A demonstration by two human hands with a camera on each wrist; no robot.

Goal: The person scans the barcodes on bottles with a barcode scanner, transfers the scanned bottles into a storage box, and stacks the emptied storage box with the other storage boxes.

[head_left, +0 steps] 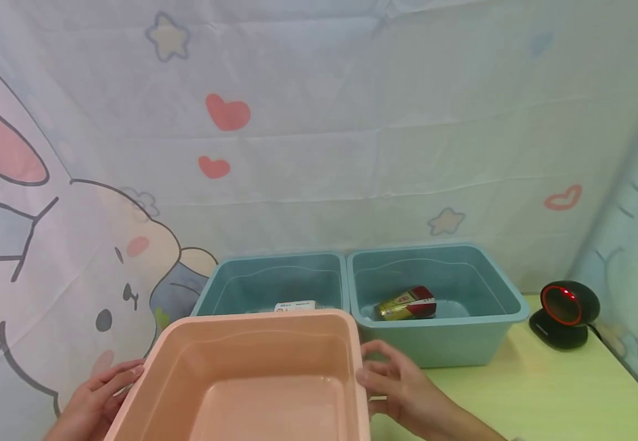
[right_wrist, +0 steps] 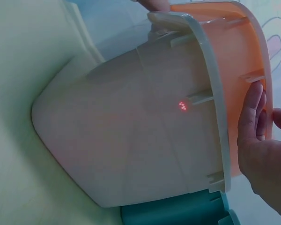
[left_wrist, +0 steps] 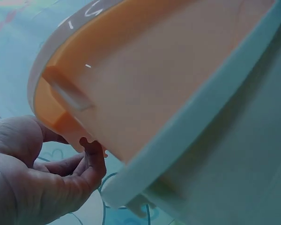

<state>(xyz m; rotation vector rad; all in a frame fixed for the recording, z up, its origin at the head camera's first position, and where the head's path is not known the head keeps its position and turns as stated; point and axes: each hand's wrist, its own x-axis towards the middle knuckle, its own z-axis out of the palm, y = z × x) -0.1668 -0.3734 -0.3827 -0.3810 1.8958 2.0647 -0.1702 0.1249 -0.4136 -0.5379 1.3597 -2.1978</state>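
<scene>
A peach-coloured plastic bin [head_left: 274, 343] fills the lower middle of the head view; the part of its inside in view is bare. My left hand [head_left: 95, 395] grips its left rim, fingers [left_wrist: 91, 161] curled beneath the edge in the left wrist view. At the right rim, my right hand [head_left: 398, 386] holds on with the thumb outside and fingers [right_wrist: 250, 112] under the lip. Both wrist views show the peach bin seated partly inside a paler bin [right_wrist: 126, 126], which the head view hides.
Two blue-green bins stand side by side against the cloth backdrop [head_left: 307, 141]. The right bin [head_left: 434, 340] contains a red and gold can [head_left: 407, 304]; the left bin [head_left: 280, 263] contains a white packet [head_left: 295, 305], partly hidden. A black device with a red ring [head_left: 564, 312] sits on the yellow-green table [head_left: 539, 392].
</scene>
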